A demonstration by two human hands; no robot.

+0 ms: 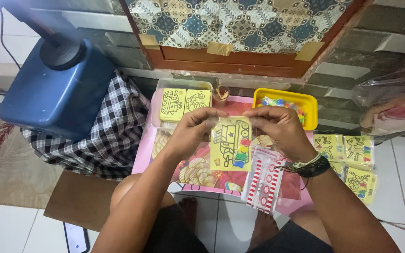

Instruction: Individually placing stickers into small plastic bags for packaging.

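I hold the yellow picture card in its clear bag above the pink table; my left hand and right hand both pinch its top edge. The small colour packets inside can slip out if the bag tilts.

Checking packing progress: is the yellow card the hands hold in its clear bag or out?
In. The yellow card sits inside a clear bag, whose top both hands' fingers pinch.
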